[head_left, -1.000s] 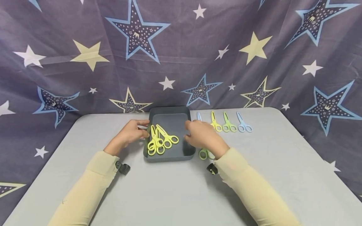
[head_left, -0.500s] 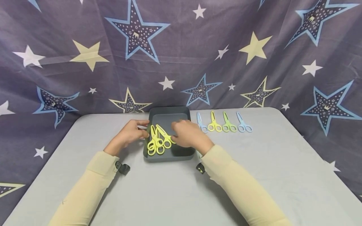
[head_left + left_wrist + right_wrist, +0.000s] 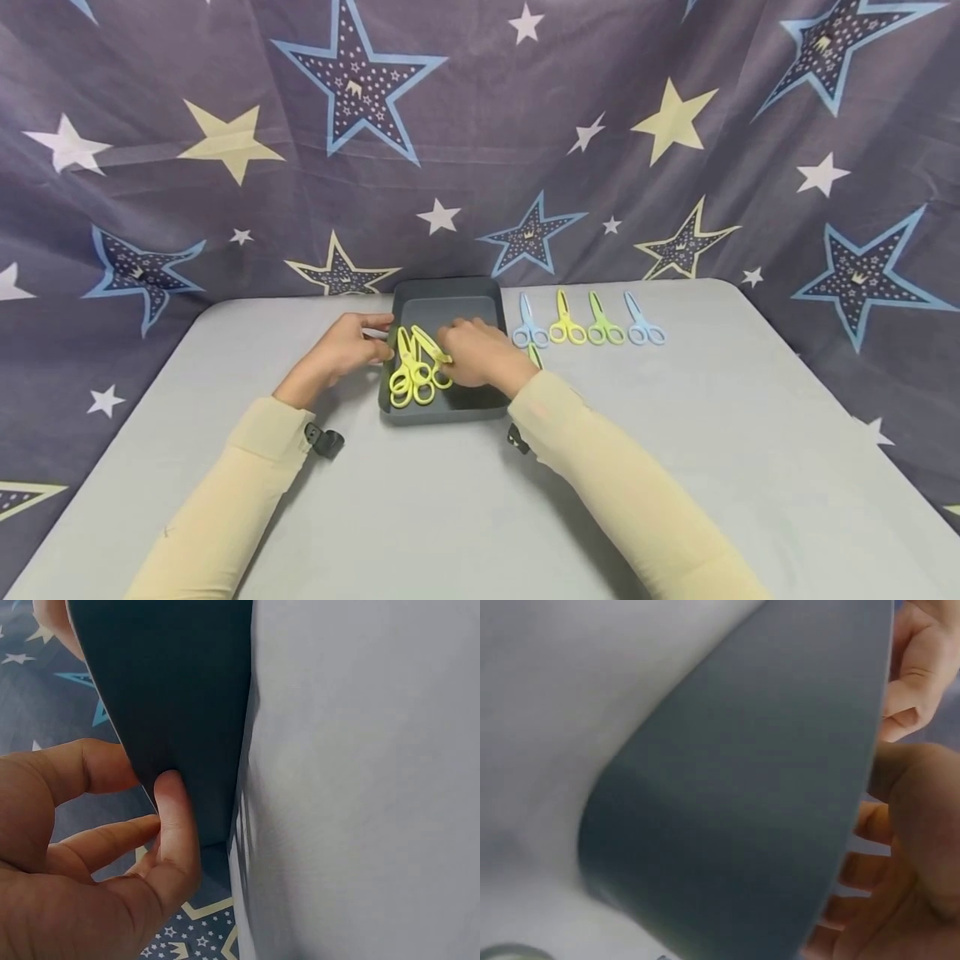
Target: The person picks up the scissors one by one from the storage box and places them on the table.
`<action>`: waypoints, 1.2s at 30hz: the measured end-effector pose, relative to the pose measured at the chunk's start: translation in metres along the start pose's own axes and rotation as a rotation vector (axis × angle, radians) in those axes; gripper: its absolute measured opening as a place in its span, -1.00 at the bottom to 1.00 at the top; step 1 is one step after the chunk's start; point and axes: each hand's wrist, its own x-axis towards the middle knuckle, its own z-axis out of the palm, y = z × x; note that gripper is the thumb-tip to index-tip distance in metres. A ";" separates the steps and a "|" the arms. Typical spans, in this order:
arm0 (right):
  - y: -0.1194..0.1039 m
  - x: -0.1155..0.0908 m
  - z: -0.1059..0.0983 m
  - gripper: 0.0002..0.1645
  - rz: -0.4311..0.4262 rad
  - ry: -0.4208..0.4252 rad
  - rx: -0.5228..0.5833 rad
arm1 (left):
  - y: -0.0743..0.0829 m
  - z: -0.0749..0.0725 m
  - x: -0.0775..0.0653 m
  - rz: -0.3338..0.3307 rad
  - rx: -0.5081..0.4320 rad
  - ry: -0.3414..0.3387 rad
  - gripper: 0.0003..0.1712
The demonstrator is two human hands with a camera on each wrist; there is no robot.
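My left hand (image 3: 343, 345) pinches the left rim of the dark grey tray (image 3: 446, 416); in the left wrist view its thumb and fingers grip the tray wall (image 3: 169, 697). My right hand (image 3: 480, 357) reaches inside the tray and pinches the handle of the rightmost yellow scissors (image 3: 427, 342), which looks tilted up. More yellow scissors (image 3: 406, 354) overlap on the tray's left side. In the right wrist view, the tray's outer wall (image 3: 742, 787) hides the right fingertips and the scissors.
On the table (image 3: 420, 517), right of the tray, a row holds blue scissors (image 3: 527, 317), yellow scissors (image 3: 563, 317), green scissors (image 3: 597, 318) and more blue scissors (image 3: 637, 315). A green pair (image 3: 535, 356) lies mostly under the right wrist. Starry cloth (image 3: 480, 150) hangs behind.
My right hand has moved left, from the tray's right edge to the yellow scissors inside, and the nearest pair now has a handle raised. The left hand stays on the rim.
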 end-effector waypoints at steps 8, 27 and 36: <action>-0.004 0.013 0.006 -0.48 0.034 -0.030 0.010 | 0.002 0.000 0.001 -0.008 0.004 0.001 -0.15; -0.009 0.020 0.020 -0.65 -0.014 -0.047 0.021 | 0.001 0.000 -0.001 0.010 0.014 0.007 -0.15; -0.012 0.020 0.019 -0.74 -0.001 -0.079 -0.017 | 0.001 -0.001 -0.001 0.001 0.024 0.005 -0.15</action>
